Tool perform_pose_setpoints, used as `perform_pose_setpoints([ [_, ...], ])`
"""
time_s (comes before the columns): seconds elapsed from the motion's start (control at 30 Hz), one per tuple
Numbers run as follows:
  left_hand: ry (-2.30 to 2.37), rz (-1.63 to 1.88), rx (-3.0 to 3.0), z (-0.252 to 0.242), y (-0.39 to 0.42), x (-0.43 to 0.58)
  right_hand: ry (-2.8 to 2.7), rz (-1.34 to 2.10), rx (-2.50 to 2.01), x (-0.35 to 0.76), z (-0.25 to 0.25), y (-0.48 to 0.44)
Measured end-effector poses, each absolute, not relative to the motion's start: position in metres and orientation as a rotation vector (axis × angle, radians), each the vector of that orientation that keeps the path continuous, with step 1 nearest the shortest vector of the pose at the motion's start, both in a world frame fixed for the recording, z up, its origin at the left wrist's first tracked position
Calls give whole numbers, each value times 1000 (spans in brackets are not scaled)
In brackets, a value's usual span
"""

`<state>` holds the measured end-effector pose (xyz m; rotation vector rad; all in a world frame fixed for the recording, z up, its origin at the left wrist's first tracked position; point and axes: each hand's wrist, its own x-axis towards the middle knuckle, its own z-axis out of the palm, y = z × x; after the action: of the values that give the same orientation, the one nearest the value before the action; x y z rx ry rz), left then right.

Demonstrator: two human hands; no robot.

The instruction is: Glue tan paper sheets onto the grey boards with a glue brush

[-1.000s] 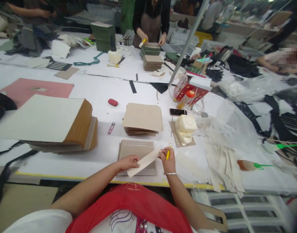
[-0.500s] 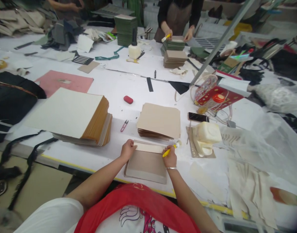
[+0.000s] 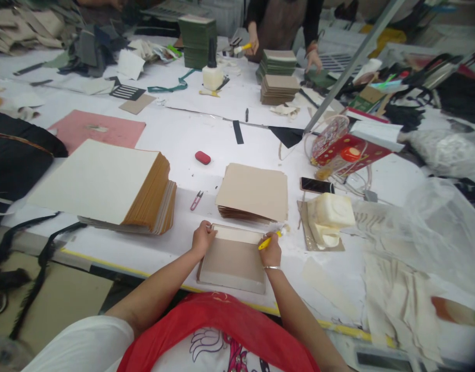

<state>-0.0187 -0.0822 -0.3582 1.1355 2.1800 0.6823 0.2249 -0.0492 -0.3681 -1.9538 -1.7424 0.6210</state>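
Note:
My left hand (image 3: 202, 238) presses with bent fingers on the left end of a pale strip (image 3: 237, 235) lying along the far edge of a tan board stack (image 3: 232, 262) in front of me. My right hand (image 3: 270, 251) grips a yellow brush (image 3: 269, 241) and rests at the strip's right end, the brush tip pointing right. Just beyond lies a second pile of beige sheets (image 3: 254, 193).
A tall stack of white-topped boards (image 3: 101, 186) sits at left, small scissors (image 3: 196, 200) and a red case (image 3: 202, 157) beyond. A white glue jug (image 3: 330, 217) and a phone (image 3: 317, 185) lie right. A person (image 3: 284, 31) works at green stacks across the table.
The strip, held up between both hands a second ago, now lies flat on the stack's far edge. The view has swung left. The person opposite has spread their hands apart.

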Motion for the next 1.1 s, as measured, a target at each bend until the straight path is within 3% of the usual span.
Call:
perform_pose_setpoints([
  [0.93, 2202, 470, 1300, -353, -80, -18, -2064, 462, -1991, 221, -364, -52],
  [1.1, 2227, 335, 1685, -342, -82, -14, -2135, 286, -2009, 223, -363, -52],
])
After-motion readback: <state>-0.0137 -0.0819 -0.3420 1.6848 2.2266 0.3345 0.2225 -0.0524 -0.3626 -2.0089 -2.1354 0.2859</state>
